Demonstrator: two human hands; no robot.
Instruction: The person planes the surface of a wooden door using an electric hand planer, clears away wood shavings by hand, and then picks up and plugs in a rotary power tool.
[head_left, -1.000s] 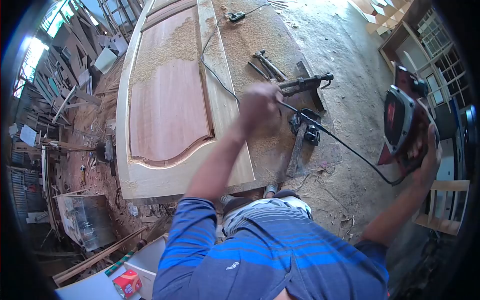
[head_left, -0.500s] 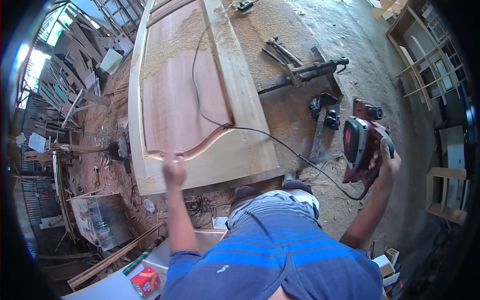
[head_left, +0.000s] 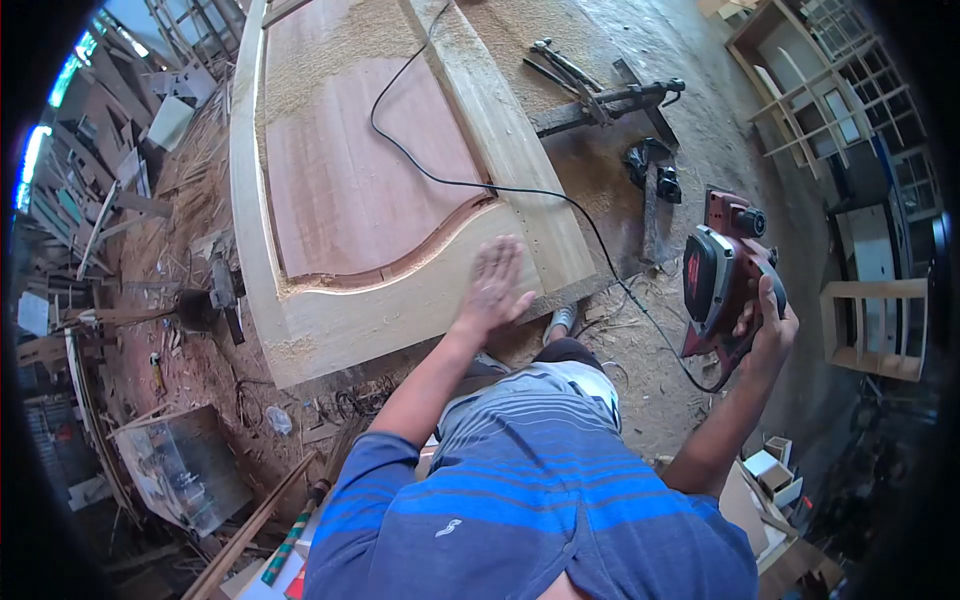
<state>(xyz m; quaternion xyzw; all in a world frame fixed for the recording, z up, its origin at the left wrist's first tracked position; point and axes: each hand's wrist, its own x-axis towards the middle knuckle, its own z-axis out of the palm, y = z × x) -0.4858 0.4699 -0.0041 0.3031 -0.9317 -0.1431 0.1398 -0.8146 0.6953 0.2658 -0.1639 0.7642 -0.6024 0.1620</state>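
Note:
My left hand (head_left: 493,287) lies with its fingers spread on the pale bottom rail of a wooden door panel (head_left: 370,325). My right hand (head_left: 765,325) is wrapped round the handle of a red and black electric planer (head_left: 712,275), held up to the right of the door. The planer's black cord (head_left: 600,240) runs from its lower end across the door's corner and up over the reddish inner panel. Wood shavings (head_left: 330,90) cover the upper part of that panel.
A metal clamp (head_left: 620,100) and a hammer (head_left: 568,65) lie on the bench beyond the door. Near them is a black object (head_left: 655,170). Wooden frames (head_left: 880,325) stand at the right, scrap wood (head_left: 110,130) at the left, and a worn box (head_left: 185,470) lower left.
My left hand has let go of the cord, swung left, then come back right onto the bottom rail. The planer has moved inward and stays in my right hand. The cord now drapes across the door.

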